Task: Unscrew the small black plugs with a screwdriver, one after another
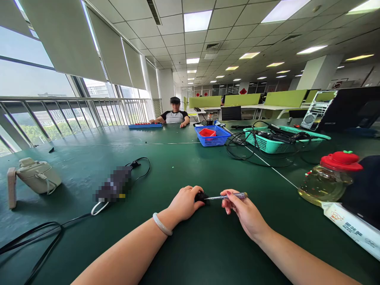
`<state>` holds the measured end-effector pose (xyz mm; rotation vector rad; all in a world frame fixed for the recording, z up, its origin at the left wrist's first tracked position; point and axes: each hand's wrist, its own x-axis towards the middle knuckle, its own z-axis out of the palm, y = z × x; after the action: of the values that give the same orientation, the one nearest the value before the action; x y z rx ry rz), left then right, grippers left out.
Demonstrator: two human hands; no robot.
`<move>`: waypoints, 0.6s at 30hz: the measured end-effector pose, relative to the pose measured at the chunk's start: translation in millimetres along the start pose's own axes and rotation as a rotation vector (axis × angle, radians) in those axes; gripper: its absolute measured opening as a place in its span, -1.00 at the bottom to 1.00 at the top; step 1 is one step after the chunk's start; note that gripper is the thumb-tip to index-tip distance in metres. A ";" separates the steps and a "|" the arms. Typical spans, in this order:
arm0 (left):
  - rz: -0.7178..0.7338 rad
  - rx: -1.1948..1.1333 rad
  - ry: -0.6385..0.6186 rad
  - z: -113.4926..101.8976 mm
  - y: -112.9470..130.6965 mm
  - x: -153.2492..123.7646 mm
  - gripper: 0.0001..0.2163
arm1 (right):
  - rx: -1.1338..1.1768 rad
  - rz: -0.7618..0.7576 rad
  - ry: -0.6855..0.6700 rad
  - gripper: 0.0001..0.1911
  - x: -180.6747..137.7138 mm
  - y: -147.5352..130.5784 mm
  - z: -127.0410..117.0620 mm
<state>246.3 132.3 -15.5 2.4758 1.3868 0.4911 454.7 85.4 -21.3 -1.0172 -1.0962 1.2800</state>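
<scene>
The left hand (184,202) grips a small black object (202,196) between fingers and thumb; the right hand's (244,213) fingers pinch a screwdriver (217,197) reaching it. Slackened left fingers could let its tip slip toward them.

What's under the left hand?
A small black object, partly visible at the fingertip end of the left hand. The screwdriver in the right hand points at its exposed side. The rest of the object, and the table under the palm, are covered.
</scene>
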 end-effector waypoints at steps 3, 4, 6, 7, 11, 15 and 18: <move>-0.002 -0.003 -0.002 -0.1 0.6 -0.1 -0.71 | 0.007 0.001 0.013 -0.43 -0.2 -0.2 -0.2; -0.003 -0.004 -0.003 -0.3 0.9 -0.2 -0.71 | 0.009 0.000 0.019 -0.43 -0.4 0.0 -0.3; -0.006 -0.003 -0.007 -0.8 1.7 -0.2 -0.72 | 0.008 -0.002 0.027 -0.43 -0.6 0.6 -0.6; -0.009 -0.004 -0.009 -1.0 2.0 -0.2 -0.72 | 0.006 -0.004 0.030 -0.43 -0.7 1.0 -1.0; -0.013 -0.006 -0.016 -1.1 2.2 -0.1 -0.71 | -0.020 -0.027 0.035 -0.45 0.0 3.1 -3.0; -0.002 -0.002 -0.005 0.0 0.6 0.1 -0.71 | -0.104 -0.093 -0.005 -0.48 0.2 4.7 -4.8; 0.004 0.002 0.000 0.5 -0.2 0.4 -0.71 | -0.290 -0.170 -0.068 -0.53 -4.0 3.8 -5.0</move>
<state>246.6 132.7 -15.9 2.4802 1.3829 0.4905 458.9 81.7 -26.2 -1.0735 -1.4196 1.0451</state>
